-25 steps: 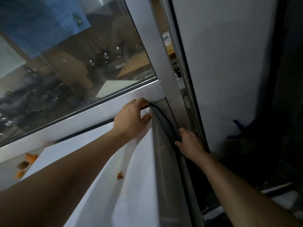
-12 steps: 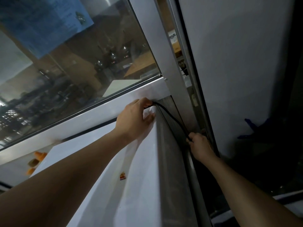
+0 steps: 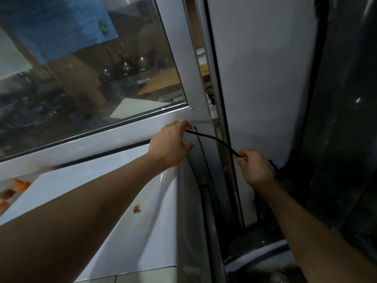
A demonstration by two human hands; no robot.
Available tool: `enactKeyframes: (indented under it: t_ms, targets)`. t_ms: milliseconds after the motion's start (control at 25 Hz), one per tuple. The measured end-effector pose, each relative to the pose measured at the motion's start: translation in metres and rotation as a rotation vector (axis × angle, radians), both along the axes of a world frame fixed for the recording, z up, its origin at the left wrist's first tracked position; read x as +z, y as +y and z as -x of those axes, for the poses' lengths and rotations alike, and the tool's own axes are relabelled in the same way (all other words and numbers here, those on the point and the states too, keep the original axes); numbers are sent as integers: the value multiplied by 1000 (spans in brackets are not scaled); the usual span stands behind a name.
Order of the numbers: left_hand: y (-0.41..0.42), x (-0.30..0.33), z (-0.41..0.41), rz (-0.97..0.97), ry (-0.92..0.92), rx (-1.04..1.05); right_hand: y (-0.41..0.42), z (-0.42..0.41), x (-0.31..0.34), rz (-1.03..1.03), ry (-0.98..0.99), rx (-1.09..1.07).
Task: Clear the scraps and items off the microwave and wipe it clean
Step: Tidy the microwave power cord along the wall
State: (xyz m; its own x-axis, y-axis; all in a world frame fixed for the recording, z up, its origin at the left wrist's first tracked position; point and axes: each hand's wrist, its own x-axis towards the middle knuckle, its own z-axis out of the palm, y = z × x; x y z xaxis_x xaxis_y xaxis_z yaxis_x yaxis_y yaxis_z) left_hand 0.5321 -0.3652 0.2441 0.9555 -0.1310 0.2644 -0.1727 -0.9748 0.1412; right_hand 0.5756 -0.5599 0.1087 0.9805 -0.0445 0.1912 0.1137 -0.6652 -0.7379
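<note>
Microwave, a glossy white box-shaped appliance [image 3: 98, 193]: stood just below the pale metal window frame [image 3: 91, 139], rear edge close against it, top face toward the camera. Had carried a thin black rubber cable [image 3: 214, 139] along its right rear edge half a second earlier; now lifted clear and strung through the air between both hands. Pinched near the rear corner by the left hand [image 3: 171, 144], fingers drawn narrow and closed on the cable there. Held farther along by the right hand [image 3: 255, 168], curled into a tight fist around it, off the appliance's right side and in front of the white wall panel [image 3: 265, 78].

Meant, as a judgement, that the cable no longer rested on the top and could be taken away as one of the items. Left work undone, though: a small orange-and-yellow food scrap [image 3: 136, 209] resting mid-top, and more blurred orange scraps [image 3: 20, 184] at the far left, on the top or on a ledge beside it, could not be told. Showed no cloth anywhere; wiping not yet begun.
</note>
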Motion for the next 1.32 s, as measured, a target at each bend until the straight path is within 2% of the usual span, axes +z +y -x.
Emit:
enactKeyframes:
  t_ms: [240,360,520,640,800,1000,1200,1320]
  targets:
    - [-36,14,-17,-40,10,-86,-13,16,56,121,-164,-7]
    - [-47,19,-21,-62,33,-95,-12,21,75,105,-195,33]
    - [-46,29,-18,47,1,-95,-10,29,89,97,-249,74]
    - [-37,40,-14,53,1,-131,-5,36,96,-8,-272,117]
    - [-17,57,-11,139,-29,-137,2,40,88,-57,-176,165]
    - [8,74,-16,282,-106,-120,-2,36,56,-33,39,33]
    - [11,86,-13,236,-167,-148,-7,38,95,-51,-93,-70]
    - [-5,105,-6,96,-194,-232,-8,44,143,-112,-150,-68]
